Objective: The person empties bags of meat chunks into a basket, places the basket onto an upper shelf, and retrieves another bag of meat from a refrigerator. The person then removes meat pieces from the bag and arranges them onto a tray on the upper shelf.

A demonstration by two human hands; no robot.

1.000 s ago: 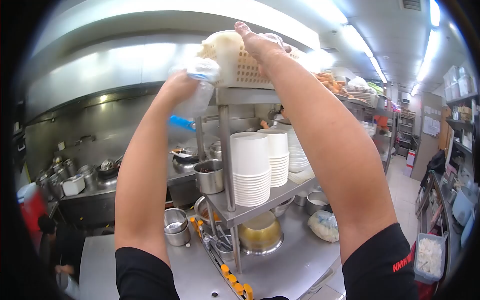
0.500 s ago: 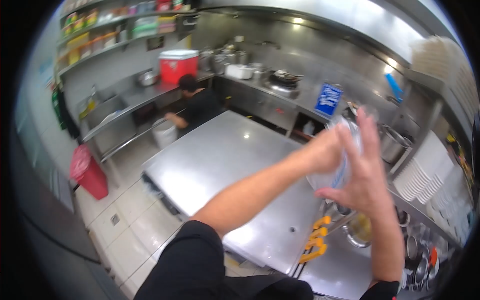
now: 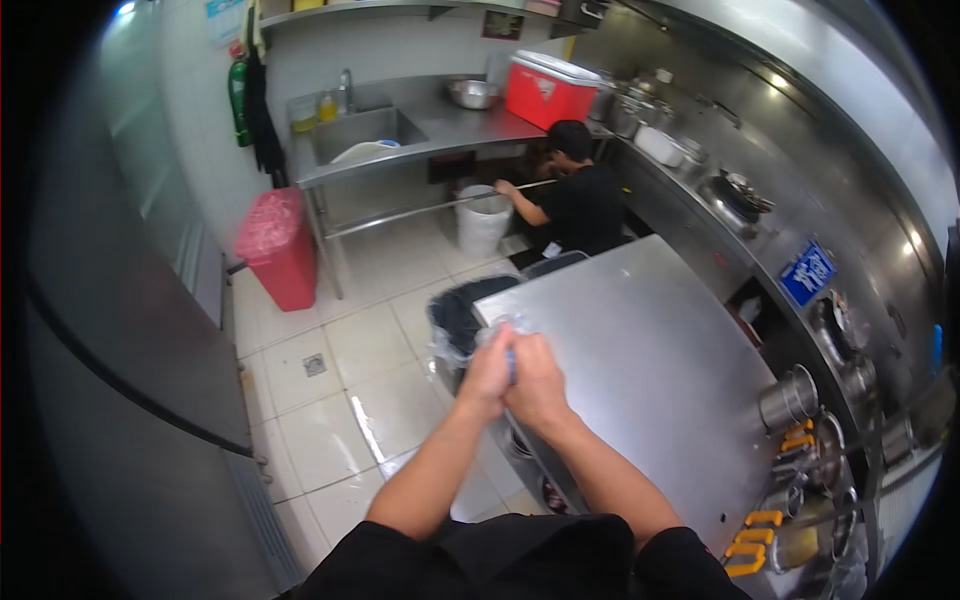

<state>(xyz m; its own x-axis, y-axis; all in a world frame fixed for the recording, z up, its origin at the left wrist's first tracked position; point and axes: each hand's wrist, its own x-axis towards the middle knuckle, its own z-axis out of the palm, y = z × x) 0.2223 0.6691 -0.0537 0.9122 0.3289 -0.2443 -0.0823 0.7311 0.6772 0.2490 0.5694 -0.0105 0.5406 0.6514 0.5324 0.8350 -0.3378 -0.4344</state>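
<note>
My left hand (image 3: 485, 378) and my right hand (image 3: 537, 380) are pressed together over the left edge of the steel table (image 3: 640, 370). Both are closed around a crumpled clear plastic bag (image 3: 514, 322), of which only a bit shows above the fingers. A spot of blue print is visible between my hands; the rest is hidden in my grip. Just beyond them, beside the table, stands a bin lined with a black bag (image 3: 460, 308), its clear plastic edge hanging over the rim.
A person in black (image 3: 585, 205) crouches beyond the table, a hand near a white bucket (image 3: 483, 225). A red bin (image 3: 280, 255) stands on the tiled floor below the sink (image 3: 365, 135). Orange-handled utensils (image 3: 752, 545) and pots (image 3: 788, 398) are at the right.
My view has swung left and down. My hands have moved from the table's right side to its left edge, and now close together on the plastic bag; my right hand was spread before.
</note>
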